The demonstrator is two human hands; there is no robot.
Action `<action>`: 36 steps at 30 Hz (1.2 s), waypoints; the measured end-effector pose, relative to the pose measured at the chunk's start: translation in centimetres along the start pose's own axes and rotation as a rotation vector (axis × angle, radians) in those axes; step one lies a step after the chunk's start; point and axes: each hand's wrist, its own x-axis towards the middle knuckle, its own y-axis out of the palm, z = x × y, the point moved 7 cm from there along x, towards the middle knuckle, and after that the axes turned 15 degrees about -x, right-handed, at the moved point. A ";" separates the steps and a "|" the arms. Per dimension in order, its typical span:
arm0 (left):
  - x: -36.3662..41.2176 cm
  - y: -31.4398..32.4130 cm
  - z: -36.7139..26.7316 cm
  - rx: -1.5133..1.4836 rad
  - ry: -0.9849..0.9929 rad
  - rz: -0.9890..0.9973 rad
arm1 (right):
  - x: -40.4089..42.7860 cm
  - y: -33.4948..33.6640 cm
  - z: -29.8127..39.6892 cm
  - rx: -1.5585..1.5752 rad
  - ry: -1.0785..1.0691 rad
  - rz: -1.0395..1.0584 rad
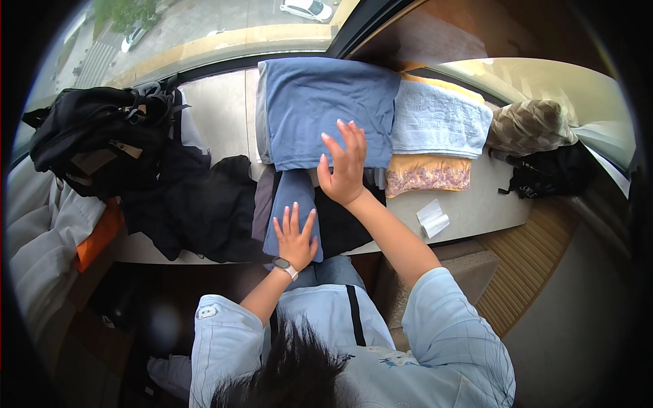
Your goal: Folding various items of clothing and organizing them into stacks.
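My left hand (296,239), with a watch at the wrist, lies palm down and fingers spread on a narrow folded blue cloth (293,188). My right hand (347,166) is raised with fingers apart over the lower edge of a larger folded blue garment (331,109); whether it touches the fabric I cannot tell. Black cloth (344,224) spreads beneath and right of the narrow piece, and a greyish-purple cloth (261,206) shows at its left. Neither hand grips anything.
At left are a black backpack (102,137) and dark clothing (199,209). Right of the blue garment lie a light-blue towel (441,120), an orange patterned cloth (428,175), a white packet (432,218), a patterned cushion (533,125) and a black bag (556,173). A window borders the table (490,219).
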 end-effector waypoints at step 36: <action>-20.5 -17.0 -22.5 -2.167 0.526 0.332 | -9.7 -38.9 17.2 1.054 -0.226 0.643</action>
